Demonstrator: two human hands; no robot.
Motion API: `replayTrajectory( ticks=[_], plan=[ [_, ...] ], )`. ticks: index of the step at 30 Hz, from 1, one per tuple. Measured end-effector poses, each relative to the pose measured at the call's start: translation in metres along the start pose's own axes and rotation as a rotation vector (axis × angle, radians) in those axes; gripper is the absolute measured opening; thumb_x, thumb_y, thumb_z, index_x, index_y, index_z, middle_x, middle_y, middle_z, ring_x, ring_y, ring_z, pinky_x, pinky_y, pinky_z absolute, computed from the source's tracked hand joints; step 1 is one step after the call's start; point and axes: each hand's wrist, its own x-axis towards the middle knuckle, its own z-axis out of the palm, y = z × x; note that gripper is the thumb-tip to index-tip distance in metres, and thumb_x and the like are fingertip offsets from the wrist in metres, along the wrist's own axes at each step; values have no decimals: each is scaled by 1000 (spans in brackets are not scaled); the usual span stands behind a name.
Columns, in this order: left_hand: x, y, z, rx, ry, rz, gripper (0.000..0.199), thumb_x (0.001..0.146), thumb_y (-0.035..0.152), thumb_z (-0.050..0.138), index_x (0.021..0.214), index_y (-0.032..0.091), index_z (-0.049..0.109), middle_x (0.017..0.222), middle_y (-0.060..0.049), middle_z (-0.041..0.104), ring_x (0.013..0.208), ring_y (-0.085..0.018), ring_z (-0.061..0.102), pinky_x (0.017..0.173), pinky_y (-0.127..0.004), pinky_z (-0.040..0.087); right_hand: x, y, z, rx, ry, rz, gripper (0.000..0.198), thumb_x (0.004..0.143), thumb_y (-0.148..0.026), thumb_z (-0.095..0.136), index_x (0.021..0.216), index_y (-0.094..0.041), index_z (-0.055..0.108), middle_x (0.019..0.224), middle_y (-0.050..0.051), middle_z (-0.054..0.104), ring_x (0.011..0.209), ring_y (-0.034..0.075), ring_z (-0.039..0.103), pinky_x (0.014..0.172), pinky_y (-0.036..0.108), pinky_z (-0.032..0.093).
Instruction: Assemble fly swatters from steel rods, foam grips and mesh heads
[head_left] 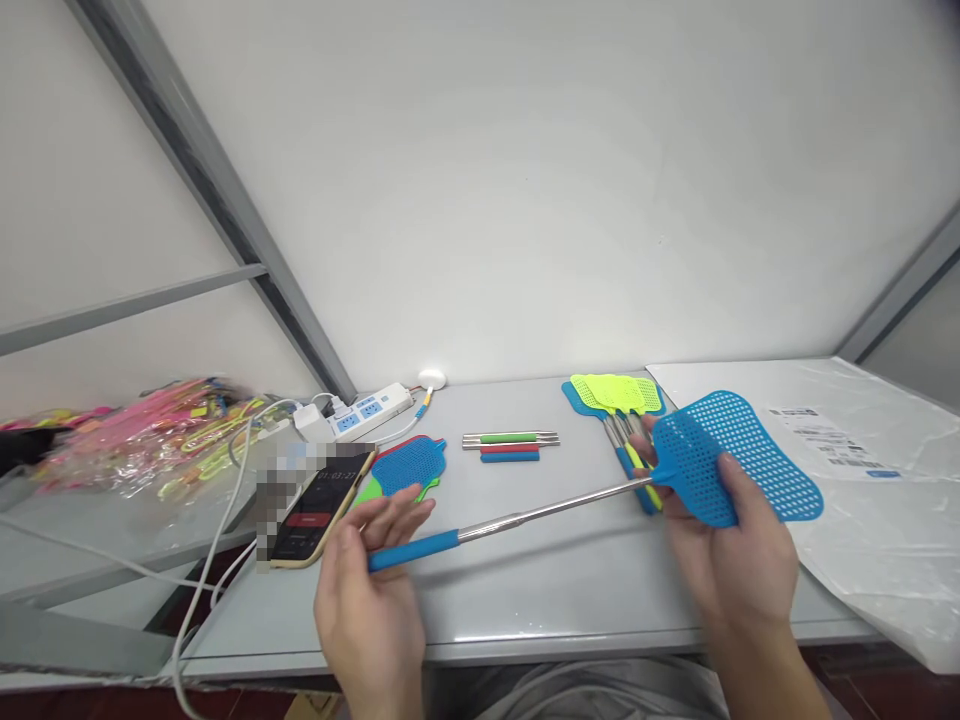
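Note:
A blue fly swatter with a telescopic metal rod is stretched out between my two hands above the table. My right hand is closed on its perforated blue head, thumb on top and fingers beneath. My left hand loosely cups the end of the blue grip, its fingers partly curled. Past my right hand lie several assembled swatters with yellow heads and blue ones. Beyond my left fingers is a stack of loose swatter heads, blue on top, with red and green edges showing.
Metal rods with a green, a red and a blue grip lie mid-table. At left are a phone, a power strip, white cables and a heap of bagged colourful items. A white plastic sheet covers the right side.

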Motion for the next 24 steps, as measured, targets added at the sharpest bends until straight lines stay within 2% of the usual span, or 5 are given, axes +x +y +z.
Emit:
replayTrajectory(
  ticks=[2, 8, 16, 20, 24],
  plan=[
    [-2, -5, -1, 163, -91, 75, 25, 92, 37, 55, 92, 15, 66, 86, -9, 76, 77, -24, 73, 74, -35, 58, 2, -3, -1, -5, 9, -24, 35, 89, -39, 59, 115, -19, 68, 118, 13, 70, 99, 30, 71, 82, 44, 57],
    [-23, -18, 6, 221, -212, -58, 37, 89, 50, 58, 86, 15, 65, 76, -9, 74, 75, -27, 73, 75, -38, 57, -18, 5, 12, 16, -47, 75, 37, 91, -40, 57, 124, -23, 64, 124, 12, 68, 109, 32, 67, 90, 48, 54],
    [-58, -1, 23, 303, -318, -58, 32, 89, 50, 58, 99, 20, 61, 79, -6, 74, 65, -21, 69, 77, -36, 52, -31, 16, 21, 57, -151, 238, 48, 92, -48, 55, 135, -26, 56, 127, 12, 67, 114, 32, 65, 95, 51, 50],
    [-86, -18, 34, 422, -621, -217, 27, 85, 48, 63, 93, 22, 67, 55, 1, 61, 47, -16, 54, 53, -26, 42, -40, 22, 15, -14, -352, 350, 49, 95, -53, 47, 133, -24, 56, 118, 13, 71, 109, 30, 67, 96, 50, 48],
    [-108, -44, 39, 586, -856, -150, 32, 91, 50, 52, 99, 23, 68, 72, -5, 68, 59, -21, 59, 56, -29, 38, -52, 26, 10, -177, -382, 287, 42, 97, -51, 43, 125, -22, 57, 101, 11, 76, 100, 26, 69, 93, 43, 50]
  ],
)
